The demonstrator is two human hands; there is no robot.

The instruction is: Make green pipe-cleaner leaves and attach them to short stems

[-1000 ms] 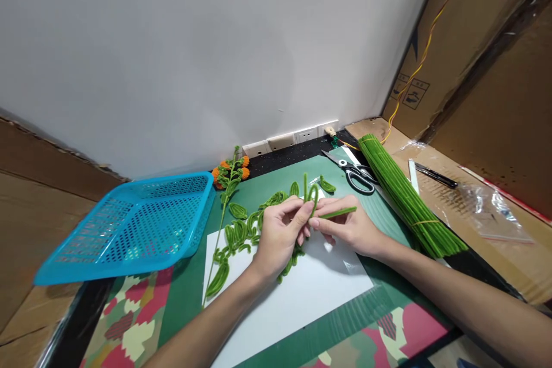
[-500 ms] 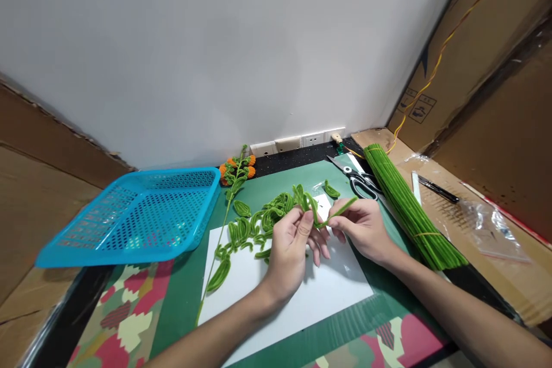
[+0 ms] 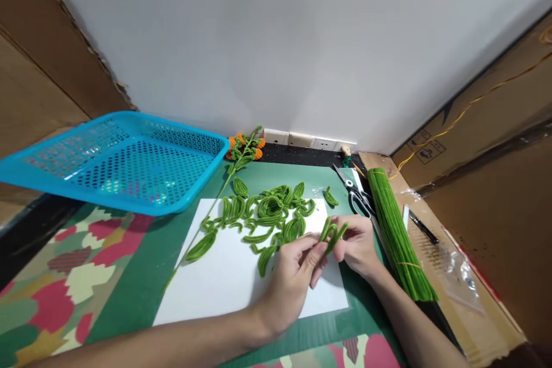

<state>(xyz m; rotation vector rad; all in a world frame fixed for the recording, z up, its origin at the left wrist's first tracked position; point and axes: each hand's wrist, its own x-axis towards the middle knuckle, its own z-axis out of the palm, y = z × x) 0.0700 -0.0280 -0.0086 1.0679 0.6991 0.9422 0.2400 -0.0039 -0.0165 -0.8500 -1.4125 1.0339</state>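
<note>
L hand (image 3: 293, 279): thumb + fingertips pinching a fuzzy green wire (image 3: 332, 234) low down; over near part of paper (image 3: 224, 282), forearm in from bottom L.
R hand (image 3: 356, 244): just beside L hand, fingers curled, thumb at wire's R side; can't tell if it grips or only touches.
Wire: up btwn the hands, bent in a narrow loop, ends pointing up, over paper's R part.
Leaves (image 3: 276, 207): green looped pcs, heaped on far part of paper, beyond & L of hands; a few nr L hand.
Lone leaf (image 3: 330, 196): off paper, on green mat (image 3: 133, 276), beyond R hand.
Paper: white, flat on mat.
Flower (image 3: 244, 152): orange heads nr R corner of blue basket (image 3: 129, 201); green stalk runs down along paper's L edge.
Basket: mesh, far L, just beside heads.
Scissors (image 3: 348, 183): black handles, blades pointing away; just L of bundle (image 3: 397, 236).
Bundle: green wires, banded in 2 spots, R of R hand.
R side: black knife (image 3: 423, 227) + clear bag (image 3: 463, 282) on cardboard (image 3: 495, 305).
Back: sockets (image 3: 301, 140) along foot of wall (image 3: 276, 40), plug (image 3: 346, 151) at R end.
</note>
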